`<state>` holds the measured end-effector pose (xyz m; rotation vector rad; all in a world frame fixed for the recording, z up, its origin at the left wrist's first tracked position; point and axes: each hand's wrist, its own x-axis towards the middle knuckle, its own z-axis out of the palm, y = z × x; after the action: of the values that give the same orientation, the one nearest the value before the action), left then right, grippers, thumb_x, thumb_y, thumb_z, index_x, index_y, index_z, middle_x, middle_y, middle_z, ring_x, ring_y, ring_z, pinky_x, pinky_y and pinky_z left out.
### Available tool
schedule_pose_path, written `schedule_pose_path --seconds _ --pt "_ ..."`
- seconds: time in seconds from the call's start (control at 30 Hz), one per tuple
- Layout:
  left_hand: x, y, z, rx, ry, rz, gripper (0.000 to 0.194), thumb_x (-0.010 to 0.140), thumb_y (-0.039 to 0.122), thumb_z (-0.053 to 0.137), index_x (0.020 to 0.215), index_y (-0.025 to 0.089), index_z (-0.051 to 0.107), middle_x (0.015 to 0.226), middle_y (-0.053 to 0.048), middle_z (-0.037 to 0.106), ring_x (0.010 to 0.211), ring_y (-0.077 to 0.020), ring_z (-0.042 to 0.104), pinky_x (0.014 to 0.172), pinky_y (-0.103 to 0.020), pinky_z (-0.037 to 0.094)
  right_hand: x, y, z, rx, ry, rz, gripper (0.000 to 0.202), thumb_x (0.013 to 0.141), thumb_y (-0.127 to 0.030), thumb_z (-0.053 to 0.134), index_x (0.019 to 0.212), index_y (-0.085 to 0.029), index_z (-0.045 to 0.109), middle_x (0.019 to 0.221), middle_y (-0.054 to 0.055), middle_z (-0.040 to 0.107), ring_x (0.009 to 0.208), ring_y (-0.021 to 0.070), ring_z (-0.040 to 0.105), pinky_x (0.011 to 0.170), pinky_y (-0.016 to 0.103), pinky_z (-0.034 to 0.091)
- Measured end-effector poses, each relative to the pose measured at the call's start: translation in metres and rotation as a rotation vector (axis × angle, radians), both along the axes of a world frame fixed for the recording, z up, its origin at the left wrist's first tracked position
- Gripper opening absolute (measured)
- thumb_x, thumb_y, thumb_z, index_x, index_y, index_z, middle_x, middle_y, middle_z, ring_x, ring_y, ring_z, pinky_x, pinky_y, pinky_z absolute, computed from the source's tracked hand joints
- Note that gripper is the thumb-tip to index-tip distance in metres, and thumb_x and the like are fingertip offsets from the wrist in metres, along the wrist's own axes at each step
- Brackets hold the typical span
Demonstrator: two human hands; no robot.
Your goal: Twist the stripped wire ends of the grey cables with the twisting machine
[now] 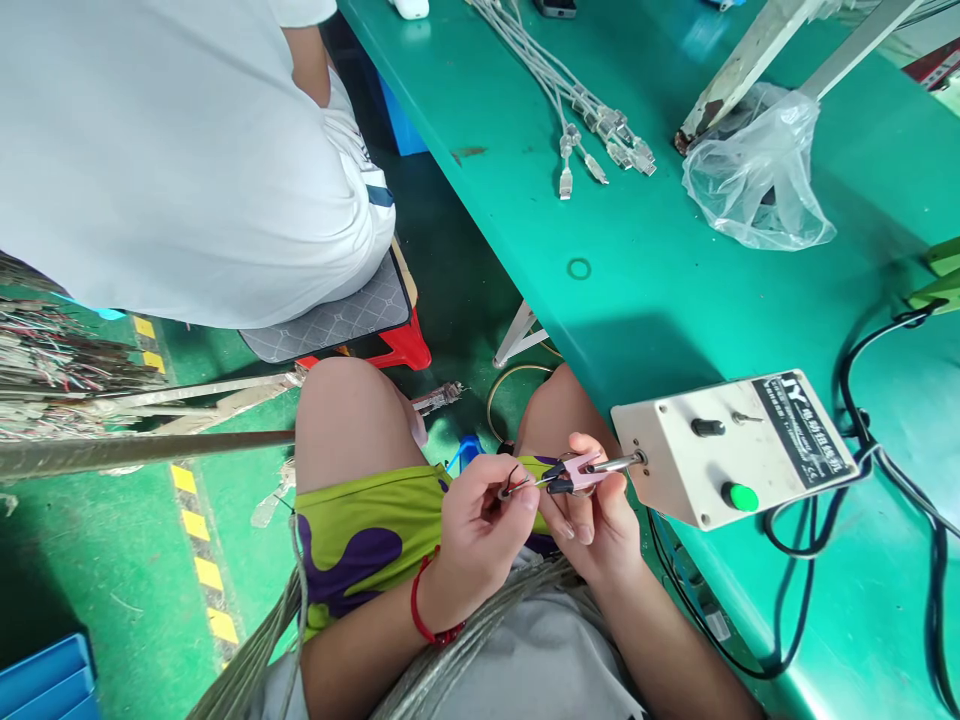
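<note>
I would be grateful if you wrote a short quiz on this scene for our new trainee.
1. Multiple choice: what colour is the round button on the box?
A) Red
B) Green
C) Yellow
2. True or false: the pink clip lies loose on the table, away from both hands.
3. Fill in the blank: the red bracelet is worn on the ____ wrist.

Key: 1. B. 2. False, it is at the fingers of the right hand. 3. Left.

Left hand (487, 515): fingertips pinched | right hand (589, 510): fingers curled | forearms: angled inward (hands nearly touching)
</note>
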<state>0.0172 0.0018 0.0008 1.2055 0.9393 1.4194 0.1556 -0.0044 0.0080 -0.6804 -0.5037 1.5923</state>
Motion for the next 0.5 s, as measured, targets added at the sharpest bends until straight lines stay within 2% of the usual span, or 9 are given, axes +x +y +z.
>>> schedule_pose_path --seconds 0.23,0.5 --pt "0.000 0.000 0.000 0.010 0.017 -0.009 0.015 0.115 0.032 0.072 0.102 0.025 0.069 0.083 0.005 0.063 0.065 -0.0085 0.052 0.059 -0.015 0.047 0.001 0.001 -0.004 0.038 0.024 0.026 0.033 0.110 -0.058 0.080 0.133 -0.037 0.090 0.040 -0.012 0.030 0.040 0.0098 0.015 0.044 0.023 0.022" --pt "0.003 0.001 0.002 -0.003 -0.007 -0.021 0.019 0.115 0.035 0.073 0.100 0.024 0.070 0.081 0.005 0.063 0.063 -0.0086 0.053 0.058 -0.014 0.047 0.008 -0.006 -0.011 0.015 -0.044 0.045 0.039 0.111 -0.065 0.075 0.138 -0.038 0.084 0.043 -0.012 0.034 0.043 0.0122 0.019 0.051 0.026 0.035"
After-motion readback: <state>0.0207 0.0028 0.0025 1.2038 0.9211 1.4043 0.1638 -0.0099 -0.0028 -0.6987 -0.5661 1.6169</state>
